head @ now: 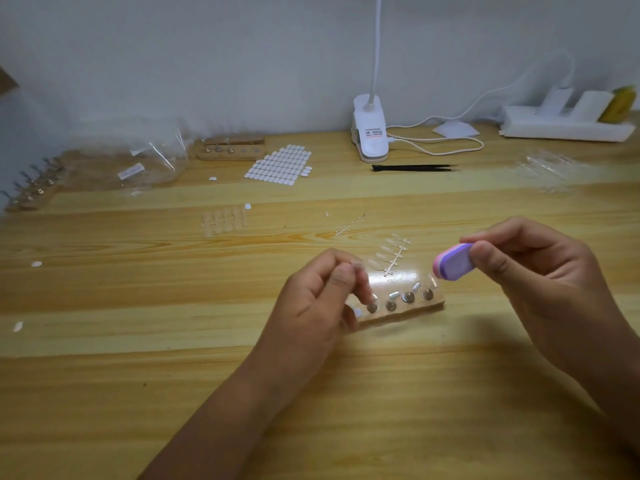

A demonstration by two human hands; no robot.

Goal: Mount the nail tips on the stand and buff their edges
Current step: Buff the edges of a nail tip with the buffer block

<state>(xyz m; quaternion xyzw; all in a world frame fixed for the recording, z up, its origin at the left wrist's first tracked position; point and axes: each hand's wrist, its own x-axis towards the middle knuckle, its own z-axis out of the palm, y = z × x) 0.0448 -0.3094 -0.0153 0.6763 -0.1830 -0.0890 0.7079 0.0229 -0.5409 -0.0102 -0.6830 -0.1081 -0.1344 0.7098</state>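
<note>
- The left hand (325, 289) is hovering over the nine o'clock end of the small wooden stand (401, 311). Its thumb and forefinger are pinching what looks like a clear nail tip (357, 267) just above the end metal peg (372, 308), probably so that it can be pressed down onto the peg head.
- The right hand (533, 268) is gripping a purple-and-pink oval buffer block (453, 261) between thumb and curled fingers. It is holding the block in the air at the stand's two o'clock, apart from it, and seemingly keeping it ready for the edges once the tip is seated.
- The stand is lying on the pale wooden desk (173, 358) near the middle, with its other pegs (408, 296) showing bare or only faintly capped; blur is making it hard to say which.
- A clear sprue strip of unmounted tips (389, 252) is lying at the stand's twelve o'clock, within easy reach for the next picks.
- A cluster of loose clear tips (225, 220) is sitting at ten o'clock, and a sheet of white adhesive tabs (278, 164) is lying beyond it at eleven.
- Crumpled clear plastic bags (152, 164) are resting farther out at ten o'clock; only paper labels are showing inside, and any other contents are too blurred to tell.
- A second wooden stand (230, 148) is standing beside those bags.
</note>
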